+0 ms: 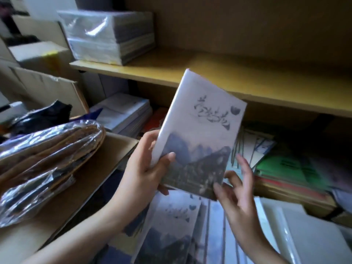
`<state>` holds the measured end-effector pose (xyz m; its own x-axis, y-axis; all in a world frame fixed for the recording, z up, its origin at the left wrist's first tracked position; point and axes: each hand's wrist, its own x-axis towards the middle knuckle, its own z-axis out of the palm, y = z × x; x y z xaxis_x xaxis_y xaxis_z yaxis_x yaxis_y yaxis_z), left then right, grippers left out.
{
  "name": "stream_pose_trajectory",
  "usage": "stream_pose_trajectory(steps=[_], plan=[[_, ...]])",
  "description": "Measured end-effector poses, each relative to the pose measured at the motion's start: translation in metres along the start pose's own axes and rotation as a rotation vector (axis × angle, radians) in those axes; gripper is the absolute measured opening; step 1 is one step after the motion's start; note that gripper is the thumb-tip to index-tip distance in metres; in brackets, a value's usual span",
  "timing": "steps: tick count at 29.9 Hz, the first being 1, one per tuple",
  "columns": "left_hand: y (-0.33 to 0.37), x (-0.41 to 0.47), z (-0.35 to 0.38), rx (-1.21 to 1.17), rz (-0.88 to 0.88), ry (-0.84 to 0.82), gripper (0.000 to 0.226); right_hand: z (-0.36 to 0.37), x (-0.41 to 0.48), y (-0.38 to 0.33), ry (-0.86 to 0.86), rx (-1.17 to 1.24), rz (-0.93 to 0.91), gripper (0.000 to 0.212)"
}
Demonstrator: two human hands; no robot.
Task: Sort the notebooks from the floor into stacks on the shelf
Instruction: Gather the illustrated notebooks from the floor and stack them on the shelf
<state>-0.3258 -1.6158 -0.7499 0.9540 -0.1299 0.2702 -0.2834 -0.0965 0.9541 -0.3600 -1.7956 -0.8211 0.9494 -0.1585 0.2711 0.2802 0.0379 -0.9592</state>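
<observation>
1. The left hand (146, 168) is holding one notebook (202, 126) up in front of the shelf (247, 77), with its thumb on the cover. The right hand (238, 189) is wide, with fingers touching the bottom corner
2. Next, I think, it is needing a matching pile on the shelf
3. A wrapped pile (108, 37) is sitting at the shelf's left end, and more notebooks (171, 225) are lying below. Nothing is blocking the way

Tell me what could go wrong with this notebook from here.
Only the left hand grips the notebook, by its lower edge; the right hand is loose at the corner, so it could slip onto the pile below.
The wrapped stack sits at the left end of the shelf; a careless placement might nudge it off.
</observation>
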Motion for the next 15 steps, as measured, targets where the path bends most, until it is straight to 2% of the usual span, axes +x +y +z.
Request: stream_pose_trajectory(steps=[2, 4, 7, 12, 13, 14, 15], plan=[[0.019, 0.02, 0.003, -0.059, 0.005, 0.043, 0.03, -0.001, 0.021, -0.031, -0.009, 0.007, -0.111, 0.058], [0.032, 0.041, 0.007, -0.1, -0.014, 0.079, 0.028, -0.001, 0.041, -0.054, -0.052, -0.006, -0.147, 0.052], [0.04, 0.078, 0.009, -0.148, -0.045, 0.117, 0.028, 0.002, 0.073, -0.072, -0.113, -0.056, -0.165, 0.066], [0.04, 0.123, 0.004, -0.238, -0.181, 0.164, 0.047, 0.012, 0.133, -0.076, -0.059, -0.394, -0.15, 0.068], [0.036, 0.129, 0.001, -0.217, -0.172, 0.142, 0.054, 0.013, 0.142, -0.076, -0.035, -0.477, -0.159, 0.066], [0.03, 0.133, -0.002, -0.055, -0.129, 0.13, 0.061, 0.014, 0.15, -0.075, -0.006, -0.568, -0.183, 0.063], [0.024, 0.137, -0.005, 0.236, -0.061, 0.144, 0.066, 0.015, 0.157, -0.074, 0.025, -0.663, -0.218, 0.058]])
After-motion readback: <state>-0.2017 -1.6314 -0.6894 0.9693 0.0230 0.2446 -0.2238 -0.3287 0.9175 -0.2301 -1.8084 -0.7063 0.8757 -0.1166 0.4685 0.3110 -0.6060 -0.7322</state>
